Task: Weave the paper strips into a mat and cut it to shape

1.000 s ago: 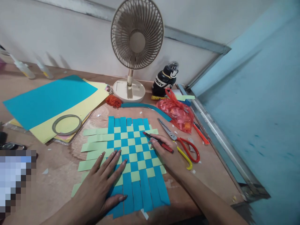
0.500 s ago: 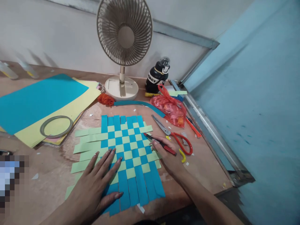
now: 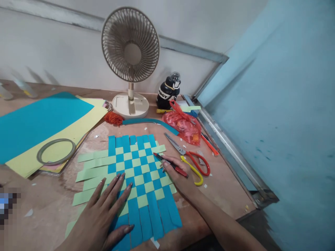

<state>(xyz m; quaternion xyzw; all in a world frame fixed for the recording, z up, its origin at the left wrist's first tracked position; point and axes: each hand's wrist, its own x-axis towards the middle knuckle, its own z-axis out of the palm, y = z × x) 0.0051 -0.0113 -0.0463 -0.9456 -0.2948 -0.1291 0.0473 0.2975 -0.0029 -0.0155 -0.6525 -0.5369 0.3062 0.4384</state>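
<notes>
Woven paper mat (image 3: 138,174) sits lower centre of frame on the wooden table (image 3: 47,198), bottom edge partly cut off by the frame. Checker weave of light green strips through blue strips covers most of it, from the top edge down towards the bottom. Blue strip ends hang loose at the bottom, unevenly; green ends stick out ragged on the left, untrimmed. No glue or binding visible along the edges. Long axis of the blue strips runs top to bottom of frame, leaning slightly towards lower right; green strips cross it roughly left to right. Left hand (image 3: 99,216) lies flat on the lower left of the mat, fingers (image 3: 110,188) spread apart and pressing down. Right hand (image 3: 178,177) rests on the right edge, fingers together, clamped on a red-and-black pen (image 3: 172,166), tip pointing upper left over the mat. Just right of that hand: scissors (image 3: 174,144) with red handles, and a curved yellow piece (image 3: 195,170) touching them. Above: red plastic bag (image 3: 181,125), curved blue strip (image 3: 149,121), orange yarn (image 3: 113,118). Further up, a beige desk fan (image 3: 130,45) and black bottle (image 3: 169,94). Upper left: blue sheet (image 3: 39,125) on yellow paper (image 3: 78,129), with a tape roll (image 3: 56,140) on top.
</notes>
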